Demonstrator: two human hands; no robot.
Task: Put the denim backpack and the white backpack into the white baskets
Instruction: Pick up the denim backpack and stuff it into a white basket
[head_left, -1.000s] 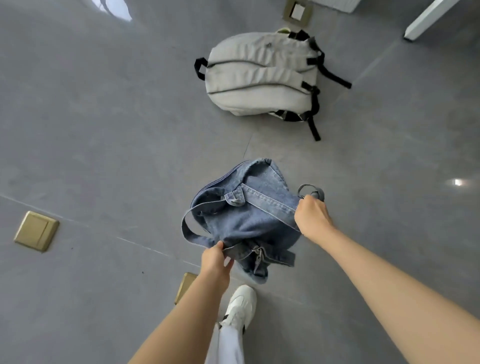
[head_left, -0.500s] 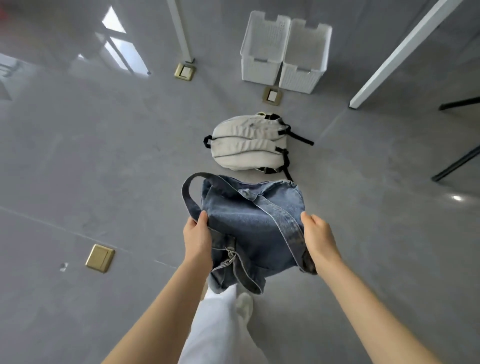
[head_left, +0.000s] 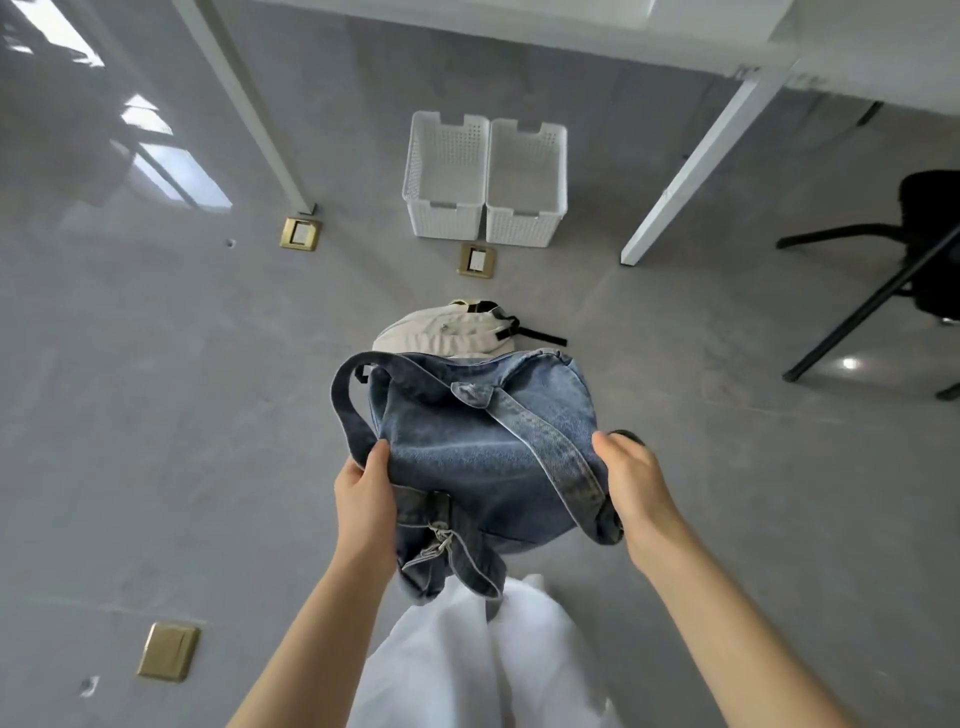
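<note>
I hold the denim backpack (head_left: 478, 447) up in front of me, off the floor. My left hand (head_left: 363, 488) grips its left side by a strap and my right hand (head_left: 631, 483) grips its right side. Its straps hang loose below and loop out to the left. Behind it the white backpack (head_left: 447, 332) with black straps lies on the grey floor, its near part hidden by the denim one. Two white perforated baskets, the left basket (head_left: 444, 221) and the right basket (head_left: 524, 226), stand side by side farther back under a table.
White table legs (head_left: 691, 171) slant down on either side of the baskets. A black chair base (head_left: 862, 306) stands at the right. Brass floor sockets (head_left: 475, 260) sit in the grey floor, one just before the baskets. My white trousers show below.
I lifted the denim backpack off the floor and raised it higher. My view tilted up, bringing the baskets and table in; the denim backpack now covers part of the white one.
</note>
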